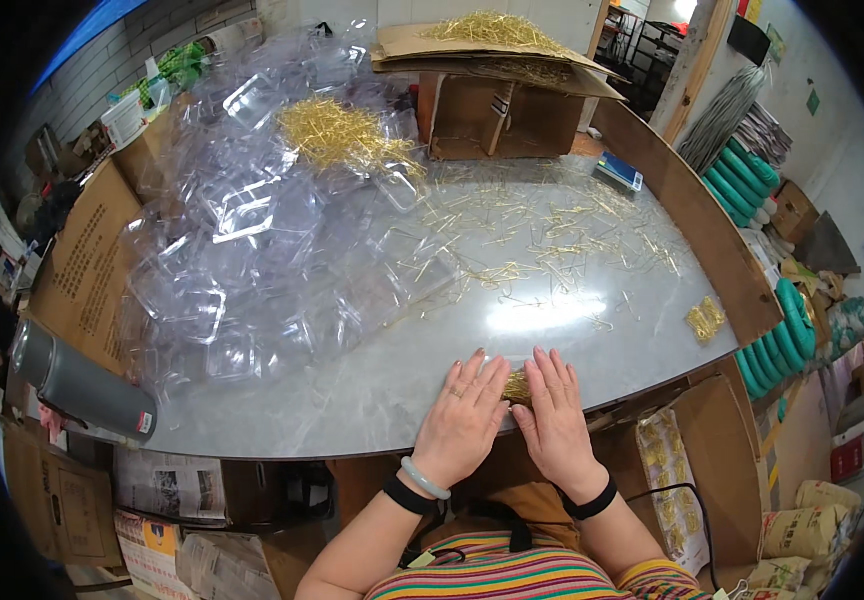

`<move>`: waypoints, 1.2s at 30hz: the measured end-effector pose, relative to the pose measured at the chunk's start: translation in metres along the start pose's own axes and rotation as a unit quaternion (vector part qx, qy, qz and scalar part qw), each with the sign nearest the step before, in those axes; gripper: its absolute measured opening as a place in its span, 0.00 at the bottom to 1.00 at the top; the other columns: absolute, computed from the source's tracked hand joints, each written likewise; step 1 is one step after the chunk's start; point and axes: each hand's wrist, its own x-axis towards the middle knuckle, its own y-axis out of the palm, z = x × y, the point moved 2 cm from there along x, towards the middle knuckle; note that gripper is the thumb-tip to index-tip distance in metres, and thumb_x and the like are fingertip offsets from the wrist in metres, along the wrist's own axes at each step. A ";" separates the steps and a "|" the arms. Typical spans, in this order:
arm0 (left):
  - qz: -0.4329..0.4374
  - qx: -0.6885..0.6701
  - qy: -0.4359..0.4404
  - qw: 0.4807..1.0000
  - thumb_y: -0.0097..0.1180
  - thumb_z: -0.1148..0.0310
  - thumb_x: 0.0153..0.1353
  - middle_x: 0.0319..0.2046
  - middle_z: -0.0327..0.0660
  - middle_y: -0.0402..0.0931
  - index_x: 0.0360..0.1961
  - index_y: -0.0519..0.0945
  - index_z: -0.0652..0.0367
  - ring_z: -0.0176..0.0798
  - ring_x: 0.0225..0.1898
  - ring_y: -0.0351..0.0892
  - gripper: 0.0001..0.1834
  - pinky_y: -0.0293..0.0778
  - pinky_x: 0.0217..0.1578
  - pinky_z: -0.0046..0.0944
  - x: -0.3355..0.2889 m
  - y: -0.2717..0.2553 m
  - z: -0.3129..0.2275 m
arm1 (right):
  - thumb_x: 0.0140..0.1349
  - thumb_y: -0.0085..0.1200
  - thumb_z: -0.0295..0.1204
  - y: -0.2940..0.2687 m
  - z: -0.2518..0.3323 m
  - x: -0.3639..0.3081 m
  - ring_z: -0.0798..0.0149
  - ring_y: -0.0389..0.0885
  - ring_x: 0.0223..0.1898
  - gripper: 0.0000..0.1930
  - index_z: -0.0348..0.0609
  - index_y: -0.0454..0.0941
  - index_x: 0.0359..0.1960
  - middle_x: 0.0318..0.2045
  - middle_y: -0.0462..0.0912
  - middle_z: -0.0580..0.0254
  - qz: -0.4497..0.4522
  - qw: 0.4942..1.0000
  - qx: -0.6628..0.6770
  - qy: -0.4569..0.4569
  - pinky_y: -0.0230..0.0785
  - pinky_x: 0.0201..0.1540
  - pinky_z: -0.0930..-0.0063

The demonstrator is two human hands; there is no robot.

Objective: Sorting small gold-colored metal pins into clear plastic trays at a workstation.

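At the table's near edge, my left hand [462, 408] lies with its fingers stretched out beside a small bundle of gold wire hooks [517, 386]. My right hand [555, 415] flanks the bundle from the other side, fingers straight too. The bundle sits between the two hands, partly covered by them; how firmly they press on it I cannot tell. Many loose gold wire hooks [512, 272] are scattered farther back on the grey tabletop [352, 412]. A packed clear box of gold hooks [705, 319] stands near the right edge.
Clear plastic boxes [252, 230] heap up on the left, with a gold hook pile [337, 132] on top. A cardboard box [502, 115] stands at the back. A grey bottle [82, 380] is at the left edge; an open carton [717, 450] with filled packs is below right.
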 end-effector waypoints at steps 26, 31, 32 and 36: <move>0.002 -0.070 -0.056 0.996 0.51 0.71 0.67 0.63 0.59 0.68 0.69 0.63 0.67 0.61 0.66 0.65 0.30 0.60 0.69 0.55 0.000 0.000 0.003 | 0.72 0.48 0.35 -0.065 -0.228 -0.071 0.46 0.68 0.67 0.24 0.36 0.65 0.66 0.64 0.72 0.45 -0.075 0.920 -0.293 0.251 0.55 0.71 0.47; 0.006 -0.031 -0.058 0.998 0.52 0.72 0.66 0.63 0.57 0.68 0.68 0.65 0.67 0.60 0.66 0.65 0.29 0.59 0.69 0.56 -0.003 0.001 0.005 | 0.72 0.48 0.37 -0.075 -0.255 -0.052 0.46 0.66 0.67 0.27 0.39 0.62 0.69 0.64 0.72 0.47 -0.081 0.916 -0.276 0.279 0.54 0.71 0.48; 0.008 -0.021 -0.053 0.998 0.52 0.72 0.66 0.63 0.57 0.68 0.68 0.65 0.67 0.60 0.67 0.65 0.29 0.59 0.69 0.56 -0.003 0.002 0.005 | 0.72 0.48 0.38 -0.077 -0.251 -0.047 0.46 0.66 0.67 0.28 0.39 0.61 0.69 0.64 0.71 0.47 -0.080 0.918 -0.266 0.282 0.54 0.71 0.48; 0.005 0.019 -0.044 0.999 0.54 0.70 0.66 0.65 0.54 0.69 0.66 0.68 0.64 0.59 0.67 0.65 0.28 0.60 0.69 0.56 -0.004 0.003 0.007 | 0.70 0.52 0.41 -0.073 -0.217 -0.028 0.41 0.62 0.69 0.32 0.35 0.59 0.70 0.66 0.67 0.38 -0.126 0.933 -0.270 0.200 0.53 0.72 0.48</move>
